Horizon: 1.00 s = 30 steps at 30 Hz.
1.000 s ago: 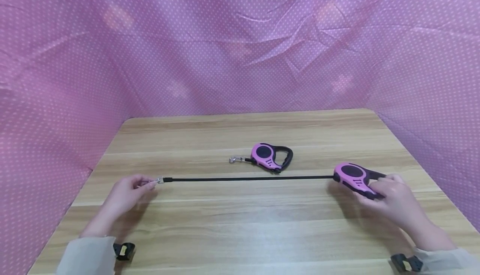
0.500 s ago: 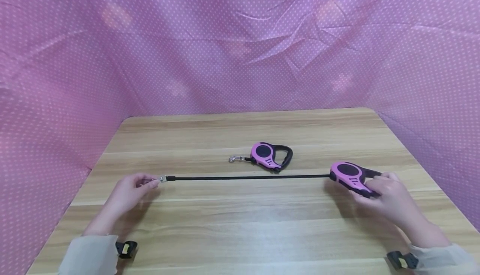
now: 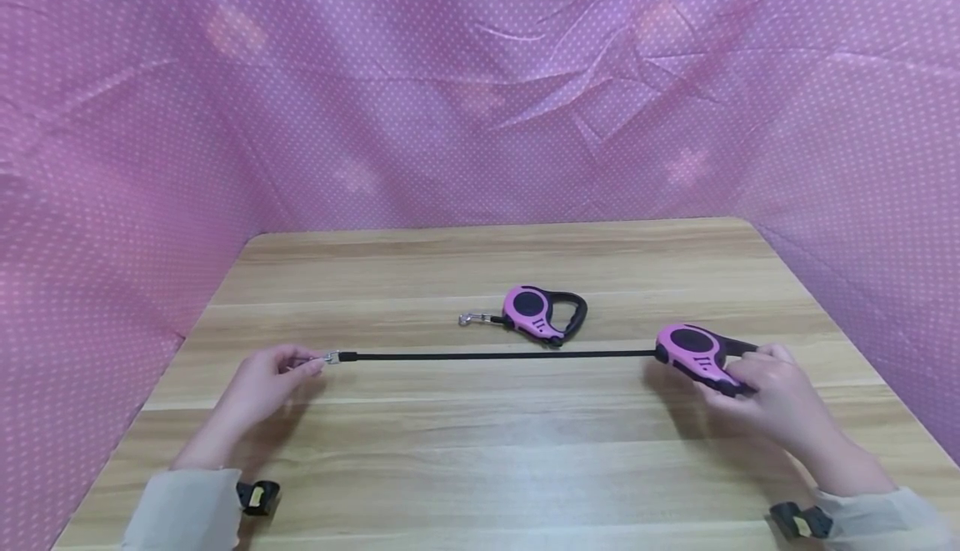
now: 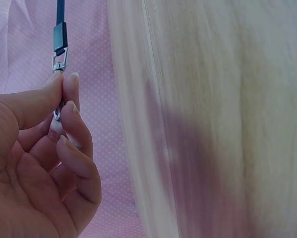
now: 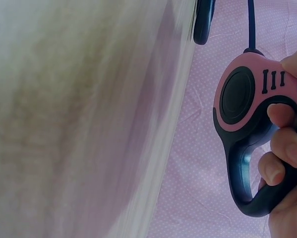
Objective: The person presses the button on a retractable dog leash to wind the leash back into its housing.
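Observation:
On the right of the head view, my right hand grips the black handle of a pink retractable dog leash. The right wrist view shows the fingers curled through the handle loop, thumb on the pink case. A black cord runs straight and taut from it to the left, above the table. At its far end my left hand pinches the metal snap hook between thumb and fingers. The left wrist view shows that hook partly hidden by the fingertips.
A second pink and black retractable leash lies on the table just behind the stretched cord, its metal clip pointing left. The wooden table is enclosed by pink dotted cloth at the back and sides.
Both hands have moved slightly inward, the right one leftward with the leash case and the left one a little rightward. The cord between them is somewhat shorter. The second leash stays put.

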{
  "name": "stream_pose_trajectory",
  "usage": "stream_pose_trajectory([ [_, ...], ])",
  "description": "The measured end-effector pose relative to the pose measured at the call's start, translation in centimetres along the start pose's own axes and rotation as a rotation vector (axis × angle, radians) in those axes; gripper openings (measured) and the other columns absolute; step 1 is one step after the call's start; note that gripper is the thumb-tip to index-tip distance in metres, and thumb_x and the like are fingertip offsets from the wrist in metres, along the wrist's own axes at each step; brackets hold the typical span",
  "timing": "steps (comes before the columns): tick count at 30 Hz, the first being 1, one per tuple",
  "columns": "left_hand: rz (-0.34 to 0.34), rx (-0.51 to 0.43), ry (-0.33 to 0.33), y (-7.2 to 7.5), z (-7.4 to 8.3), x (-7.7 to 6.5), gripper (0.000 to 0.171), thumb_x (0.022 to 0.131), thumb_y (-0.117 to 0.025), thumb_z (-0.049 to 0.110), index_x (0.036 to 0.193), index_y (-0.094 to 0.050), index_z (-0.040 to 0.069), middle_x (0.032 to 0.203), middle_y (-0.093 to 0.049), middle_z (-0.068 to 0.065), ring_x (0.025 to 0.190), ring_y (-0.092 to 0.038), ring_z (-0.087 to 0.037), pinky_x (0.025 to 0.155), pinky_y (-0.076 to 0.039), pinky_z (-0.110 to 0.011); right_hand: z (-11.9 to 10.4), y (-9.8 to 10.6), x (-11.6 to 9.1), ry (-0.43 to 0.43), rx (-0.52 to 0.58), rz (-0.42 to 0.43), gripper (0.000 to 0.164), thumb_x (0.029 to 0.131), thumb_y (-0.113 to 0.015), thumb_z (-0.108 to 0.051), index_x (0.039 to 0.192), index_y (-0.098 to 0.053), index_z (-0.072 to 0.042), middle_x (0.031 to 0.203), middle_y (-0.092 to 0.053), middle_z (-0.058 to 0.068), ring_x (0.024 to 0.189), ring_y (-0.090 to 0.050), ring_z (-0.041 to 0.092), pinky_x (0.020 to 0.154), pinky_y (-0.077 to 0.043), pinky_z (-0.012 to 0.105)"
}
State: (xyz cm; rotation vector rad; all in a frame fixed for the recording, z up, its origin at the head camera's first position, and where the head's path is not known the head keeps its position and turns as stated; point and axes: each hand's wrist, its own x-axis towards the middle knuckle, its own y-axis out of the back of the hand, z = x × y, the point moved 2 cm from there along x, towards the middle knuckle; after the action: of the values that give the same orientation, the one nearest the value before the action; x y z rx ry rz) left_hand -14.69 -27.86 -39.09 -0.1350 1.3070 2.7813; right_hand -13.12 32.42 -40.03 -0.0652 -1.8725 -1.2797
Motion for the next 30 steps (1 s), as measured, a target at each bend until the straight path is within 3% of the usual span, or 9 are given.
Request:
stream_pose_trajectory([
  [3, 0.006, 0.004, -0.012, -0.05, 0.12, -0.07, 0.035, 0.099, -0.059, 0.03, 0.117, -0.065, 0.0, 0.094, -0.067, -0.013, 0.079, -0.057, -0.02, 0.064, -0.048, -0.03, -0.05, -0.01, -0.03, 0.001, 0.005, 0.007, 0.046, 0.077, -0.075, -0.048, 0.056, -0.04, -0.026, 0.055, -0.039, -0.02, 0.063, -0.035, 0.006, 0.066, -0.028, 0.025],
  [9, 0.005, 0.003, -0.016, -0.08, 0.22, -0.09, 0.036, 0.099, -0.06, 0.031, 0.117, -0.065, 0.0, 0.097, -0.068, -0.012, 0.082, -0.058, -0.02, 0.066, -0.048, -0.029, -0.19, -0.17, 0.18, 0.034, 0.02, 0.027, 0.054, 0.091, -0.054, -0.064, 0.056, -0.04, -0.025, 0.055, -0.038, -0.019, 0.058, -0.031, 0.001, 0.067, -0.027, 0.026],
  [15, 0.008, 0.004, -0.02, -0.12, 0.43, -0.17, 0.036, 0.099, -0.06, 0.03, 0.117, -0.065, 0.0, 0.098, -0.068, -0.012, 0.083, -0.058, -0.021, 0.066, -0.048, -0.029, -0.25, -0.18, 0.26, 0.048, 0.029, 0.026, 0.047, 0.086, -0.063, -0.054, 0.057, -0.042, -0.024, 0.056, -0.039, -0.018, 0.058, -0.032, 0.0, 0.069, -0.029, 0.027],
  [20, 0.005, 0.01, -0.011, -0.07, 0.6, -0.11, 0.037, 0.099, -0.059, 0.033, 0.117, -0.066, 0.001, 0.098, -0.068, -0.013, 0.084, -0.058, -0.021, 0.066, -0.048, -0.03, -0.34, -0.36, 0.33, 0.052, 0.031, 0.034, 0.052, 0.09, -0.056, -0.06, 0.057, -0.042, -0.023, 0.056, -0.039, -0.016, 0.059, -0.033, 0.003, 0.068, -0.029, 0.027],
  [26, 0.009, 0.007, -0.025, -0.16, 0.8, -0.01, 0.036, 0.099, -0.061, 0.031, 0.116, -0.066, 0.001, 0.098, -0.068, -0.013, 0.084, -0.058, -0.021, 0.068, -0.048, -0.03, -0.4, -0.47, 0.45, 0.039, 0.032, 0.026, 0.047, 0.086, -0.063, -0.058, 0.058, -0.045, -0.025, 0.057, -0.043, -0.017, 0.061, -0.037, 0.006, 0.069, -0.03, 0.027],
  [30, 0.008, 0.006, -0.028, -0.24, 0.79, 0.09, 0.036, 0.099, -0.061, 0.032, 0.116, -0.066, 0.001, 0.098, -0.068, -0.013, 0.084, -0.058, -0.019, 0.068, -0.048, -0.03, -0.54, -0.62, 0.63, 0.054, 0.027, 0.037, 0.056, 0.092, -0.049, -0.067, 0.057, -0.046, -0.024, 0.056, -0.044, -0.016, 0.058, -0.037, 0.004, 0.07, -0.031, 0.028],
])
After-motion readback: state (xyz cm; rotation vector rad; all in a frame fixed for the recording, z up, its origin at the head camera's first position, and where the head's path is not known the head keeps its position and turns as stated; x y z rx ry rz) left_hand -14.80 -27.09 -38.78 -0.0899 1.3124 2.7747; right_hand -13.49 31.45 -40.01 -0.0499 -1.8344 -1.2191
